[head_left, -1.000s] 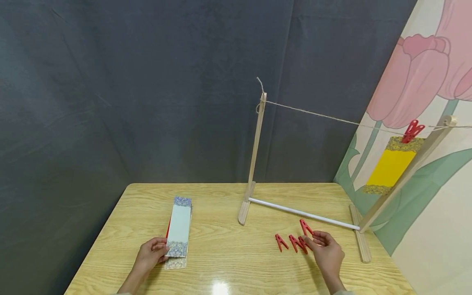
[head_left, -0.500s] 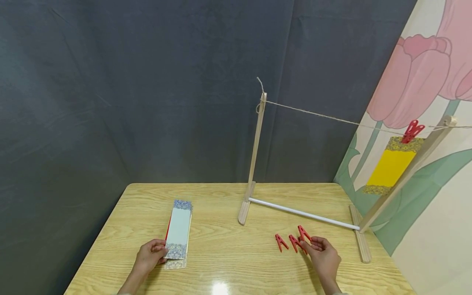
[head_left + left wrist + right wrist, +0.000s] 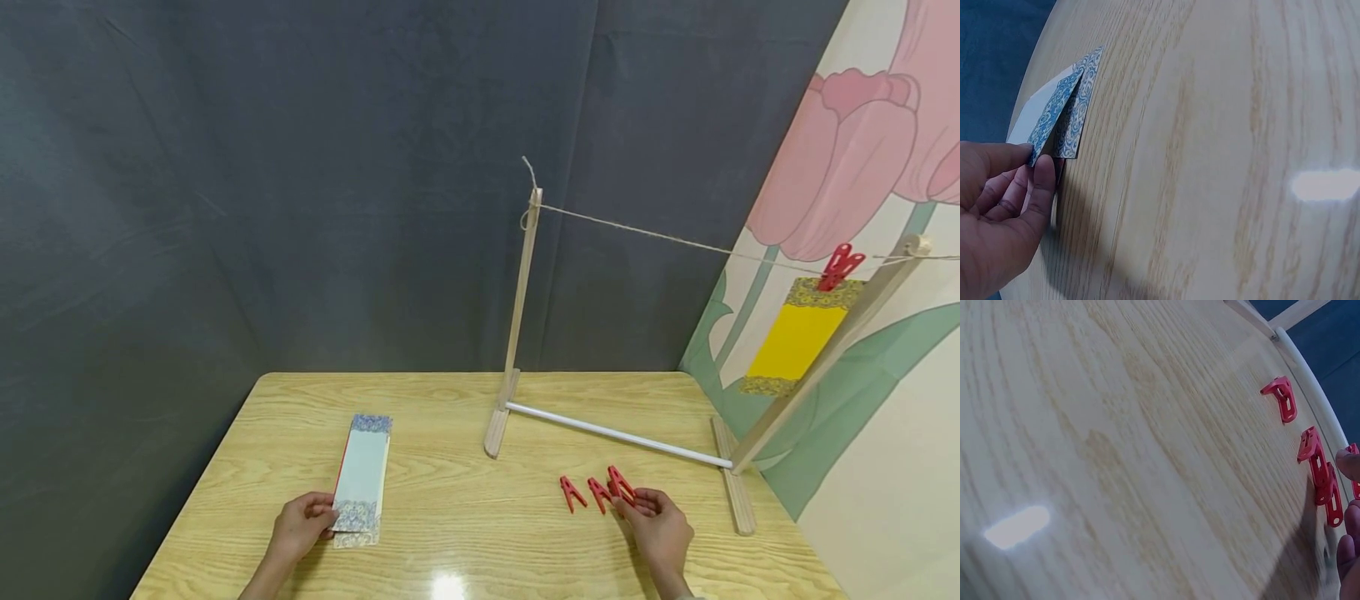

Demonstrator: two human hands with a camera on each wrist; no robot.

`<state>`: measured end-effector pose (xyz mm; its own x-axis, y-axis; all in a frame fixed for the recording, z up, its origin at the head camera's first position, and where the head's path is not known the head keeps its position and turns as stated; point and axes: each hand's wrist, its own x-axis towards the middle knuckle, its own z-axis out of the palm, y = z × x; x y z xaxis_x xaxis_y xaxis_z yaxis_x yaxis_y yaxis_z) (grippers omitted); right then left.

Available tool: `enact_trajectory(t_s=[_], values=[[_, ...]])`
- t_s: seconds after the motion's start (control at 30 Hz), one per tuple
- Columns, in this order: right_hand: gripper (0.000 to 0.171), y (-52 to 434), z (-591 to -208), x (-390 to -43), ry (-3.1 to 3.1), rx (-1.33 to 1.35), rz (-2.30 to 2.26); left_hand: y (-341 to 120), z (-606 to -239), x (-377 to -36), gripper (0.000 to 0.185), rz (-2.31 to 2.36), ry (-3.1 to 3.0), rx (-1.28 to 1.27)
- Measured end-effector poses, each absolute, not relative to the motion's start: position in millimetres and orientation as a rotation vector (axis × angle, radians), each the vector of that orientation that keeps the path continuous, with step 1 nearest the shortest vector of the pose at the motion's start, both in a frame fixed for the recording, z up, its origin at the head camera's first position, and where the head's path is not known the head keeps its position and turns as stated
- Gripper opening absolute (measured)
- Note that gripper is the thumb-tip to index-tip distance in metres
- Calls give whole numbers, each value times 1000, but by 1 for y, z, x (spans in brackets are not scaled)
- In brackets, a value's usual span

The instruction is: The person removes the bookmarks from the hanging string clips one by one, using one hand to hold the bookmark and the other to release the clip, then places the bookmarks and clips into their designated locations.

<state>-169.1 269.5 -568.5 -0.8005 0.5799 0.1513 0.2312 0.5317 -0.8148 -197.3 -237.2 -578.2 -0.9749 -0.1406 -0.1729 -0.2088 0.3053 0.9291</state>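
Observation:
At the left of the table, my left hand (image 3: pixel 300 527) pinches the near left corner of a pale blue paper strip (image 3: pixel 362 468) with blue patterned ends. Its near end is raised off the cream patterned strip (image 3: pixel 1085 103) below, as the left wrist view shows. A red edge peeks out along the stack's left side. On the right, my right hand (image 3: pixel 660 529) pinches a red clothespin (image 3: pixel 619 482) between thumb and fingers. Close beside it lie more red clothespins (image 3: pixel 573 494), a few of them overlapping in the right wrist view. That view cuts off most of the right hand.
Behind the clothespins stands a wooden frame (image 3: pixel 522 292) with a white bottom bar (image 3: pixel 615 434) and a string (image 3: pixel 660 237) across the top. A yellow strip (image 3: pixel 798 342) hangs from it by red clothespins (image 3: pixel 840 268) near the right post (image 3: pixel 832 350).
The pale blue strip has shifted toward me in my left hand's grip, covering more of the strip below. My right hand and its clothespin have come slightly lower and nearer.

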Motion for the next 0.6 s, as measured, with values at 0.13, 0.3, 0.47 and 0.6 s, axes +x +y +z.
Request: enact_trajectory(t_s=[0.13,0.3,0.47,0.6], values=[[33,269,-570,-170,-2374,-664,1168,-238,-578,-196,24,1761,2520,-318],[34,269,-572,-170,-2379,-626,1149,-240,-577,-194,25,1698,2548,-309],[36,271,-574,-171,-2399,-616,1100,-242,-575,-193,25,1619,2593,-296],[36,273,-577,-171,-2422,-625,1060,-242,-574,-193,25,1576,2624,-279]])
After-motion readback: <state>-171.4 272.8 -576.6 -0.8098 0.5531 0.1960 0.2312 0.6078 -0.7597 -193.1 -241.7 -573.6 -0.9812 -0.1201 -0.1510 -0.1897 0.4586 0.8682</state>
